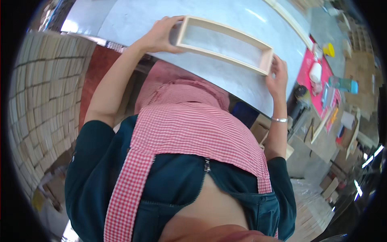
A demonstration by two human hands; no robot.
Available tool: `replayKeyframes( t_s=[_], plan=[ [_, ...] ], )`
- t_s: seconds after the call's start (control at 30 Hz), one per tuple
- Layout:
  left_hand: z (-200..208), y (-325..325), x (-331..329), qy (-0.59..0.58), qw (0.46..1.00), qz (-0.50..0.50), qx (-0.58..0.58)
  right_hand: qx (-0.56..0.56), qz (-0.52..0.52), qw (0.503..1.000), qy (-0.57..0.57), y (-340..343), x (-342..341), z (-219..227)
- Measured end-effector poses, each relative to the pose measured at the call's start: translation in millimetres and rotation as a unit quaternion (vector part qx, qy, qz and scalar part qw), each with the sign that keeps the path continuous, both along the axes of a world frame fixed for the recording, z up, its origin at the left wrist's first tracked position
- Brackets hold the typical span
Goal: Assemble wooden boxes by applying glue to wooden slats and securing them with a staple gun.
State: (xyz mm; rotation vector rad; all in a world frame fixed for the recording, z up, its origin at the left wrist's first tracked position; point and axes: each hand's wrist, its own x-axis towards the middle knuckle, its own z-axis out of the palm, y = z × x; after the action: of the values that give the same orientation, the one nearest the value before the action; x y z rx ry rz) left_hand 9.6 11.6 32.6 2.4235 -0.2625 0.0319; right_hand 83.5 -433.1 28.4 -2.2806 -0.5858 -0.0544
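A long, narrow rectangular frame of pale wood point(225, 57) lies at a slant over the light grey-blue tabletop point(137, 16), its right end nearer to me. The tabletop shows through its middle. My left hand point(163, 35) grips the left end, thumb at the near corner and fingers at the far one. Around the right end closes my right hand point(277, 76), with its fingers against the short outer side. Whether the frame touches the table or is held just above it, I cannot tell.
Stacked pale wooden pieces point(44, 101) rise at the left. At the right, a pink-red surface point(306, 70) carries a white bottle point(315, 72) and tools. Nearby are a teal-capped clear bottle point(342, 84) and a yellow container point(329, 49). A pale strip point(288, 22) edges the table's far right.
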Motion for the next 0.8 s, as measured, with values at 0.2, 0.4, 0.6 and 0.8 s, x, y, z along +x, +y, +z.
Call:
replayKeyframes(
  t_s=[0.2,0.4,0.6,0.8],
  plan=[
    [0.4,-4.9,-7.5,-0.023,0.998,0.035,-0.041,0.113,-0.045,0.992,-0.046,8.3,-25.1,-17.3],
    [6.9,-14.2,-11.3,0.186,0.898,0.156,-0.367,0.109,-0.062,0.992,-0.024,12.1,-29.6,-18.6],
    [9.6,-19.1,-1.4,0.154,0.967,0.164,-0.122,0.148,-0.073,0.986,0.009,12.4,-33.2,-20.1],
    [8.7,-22.2,-12.6,0.101,0.950,0.219,-0.198,0.172,-0.136,0.972,-0.081,18.9,-33.4,-17.8]
  ],
)
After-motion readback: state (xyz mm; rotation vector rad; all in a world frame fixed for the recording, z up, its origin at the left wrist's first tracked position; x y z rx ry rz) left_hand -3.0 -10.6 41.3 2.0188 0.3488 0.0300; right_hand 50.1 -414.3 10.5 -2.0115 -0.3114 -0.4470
